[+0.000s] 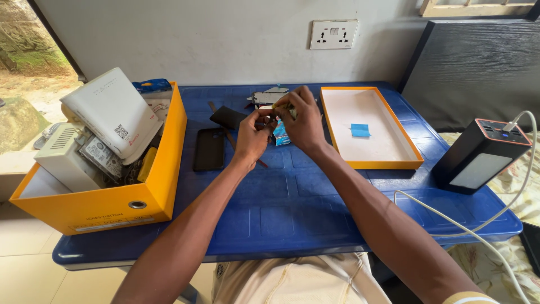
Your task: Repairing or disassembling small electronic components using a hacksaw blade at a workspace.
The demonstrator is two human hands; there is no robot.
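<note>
My left hand and my right hand meet over the far middle of the blue plastic table. Together they pinch a small object between the fingertips; most of it is hidden by the fingers. My right hand also grips a thin yellowish tool. A small blue and white packet lies just below the hands. A black phone lies flat to the left of my left hand, and a dark rectangular piece rests behind it.
An orange box at the left holds white devices and a hard drive. An orange-rimmed white tray with a blue slip lies at the right. A black power bank with a white cable stands at far right. Small parts lie behind the hands.
</note>
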